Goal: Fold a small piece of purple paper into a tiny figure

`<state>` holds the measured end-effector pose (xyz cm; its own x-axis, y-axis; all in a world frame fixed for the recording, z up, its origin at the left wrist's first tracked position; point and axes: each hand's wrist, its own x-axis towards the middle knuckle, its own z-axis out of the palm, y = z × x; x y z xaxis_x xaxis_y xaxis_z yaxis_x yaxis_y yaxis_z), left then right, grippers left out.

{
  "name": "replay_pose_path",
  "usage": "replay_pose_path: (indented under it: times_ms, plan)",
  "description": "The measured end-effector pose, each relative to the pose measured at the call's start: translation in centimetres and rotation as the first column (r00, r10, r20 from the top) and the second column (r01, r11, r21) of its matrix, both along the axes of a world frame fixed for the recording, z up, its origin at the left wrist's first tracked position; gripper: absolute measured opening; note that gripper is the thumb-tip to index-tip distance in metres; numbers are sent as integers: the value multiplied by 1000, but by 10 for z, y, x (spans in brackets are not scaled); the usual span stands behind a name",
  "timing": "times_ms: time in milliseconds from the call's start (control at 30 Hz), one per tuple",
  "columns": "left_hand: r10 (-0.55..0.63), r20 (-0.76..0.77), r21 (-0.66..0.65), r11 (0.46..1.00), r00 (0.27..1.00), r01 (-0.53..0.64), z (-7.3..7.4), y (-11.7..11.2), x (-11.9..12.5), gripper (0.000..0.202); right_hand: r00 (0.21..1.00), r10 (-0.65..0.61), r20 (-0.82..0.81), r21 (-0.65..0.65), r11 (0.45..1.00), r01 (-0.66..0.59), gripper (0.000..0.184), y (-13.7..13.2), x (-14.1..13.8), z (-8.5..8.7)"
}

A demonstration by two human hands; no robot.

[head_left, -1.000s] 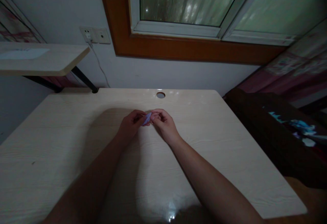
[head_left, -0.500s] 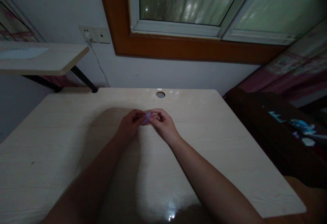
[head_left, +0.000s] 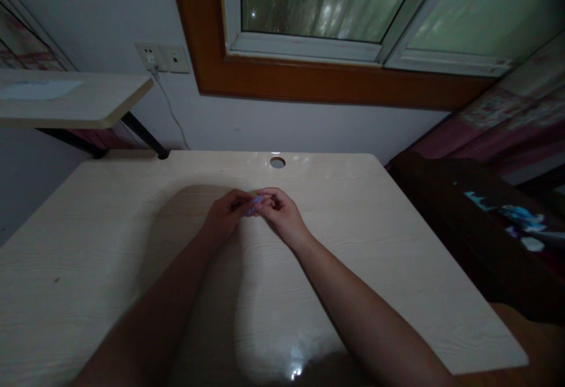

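Note:
Between my two hands, above the far middle of the pale wood-grain table (head_left: 353, 246), is a small, thin purple piece (head_left: 253, 206) that looks like folded paper; its exact shape is mostly covered by fingers. My left hand (head_left: 226, 213) is closed, pinching the piece from the left with thumb and fingers. From the right, my right hand (head_left: 280, 210) is closed on it too, thumb toward me and fingers curled behind. The fingertips of both hands nearly meet around it.
A round cable hole (head_left: 278, 163) lies just beyond my hands near the table's back edge. At the left, a raised shelf (head_left: 101, 96) on black legs bears a white sheet. A plugged-in cord (head_left: 170, 104) hangs from a wall socket. Blue items (head_left: 523, 217) lie on dark furniture to the right.
My fingers have shifted slightly around the purple piece, and less of it shows now. Both hands stay in nearly the same place.

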<state>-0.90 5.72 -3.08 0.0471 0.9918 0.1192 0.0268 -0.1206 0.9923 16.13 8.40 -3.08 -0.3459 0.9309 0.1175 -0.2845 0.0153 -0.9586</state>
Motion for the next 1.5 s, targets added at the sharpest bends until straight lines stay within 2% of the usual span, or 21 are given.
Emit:
replay_pose_path:
  times_ms: [367, 700, 1000, 1200, 1500]
  plan:
    - [8, -40, 45, 999, 999, -6, -1, -1, 0, 26, 1000, 1, -28, -5, 1000, -2, 38, 1, 1, -2]
    - [-28, 26, 28, 999, 999, 28, -7, 0, 1, 31, 1000, 2, -27, -2, 1000, -2, 31, 1, 2, -1]
    - [-74, 102, 12, 997, 992, 73, -1, -1, 3, 33, 997, 22, -77, -29, 999, -24, 26, 2, 2, -3]
    - [-75, 125, 30, 997, 989, 72, -2, 1, 4, 38, 996, 15, -89, -18, 1000, -16, 26, 2, 1, -3]
    - [-38, 28, 37, 999, 999, 37, -2, 0, 2, 34, 999, -4, -48, -6, 1000, 3, 24, 1, 1, -2]
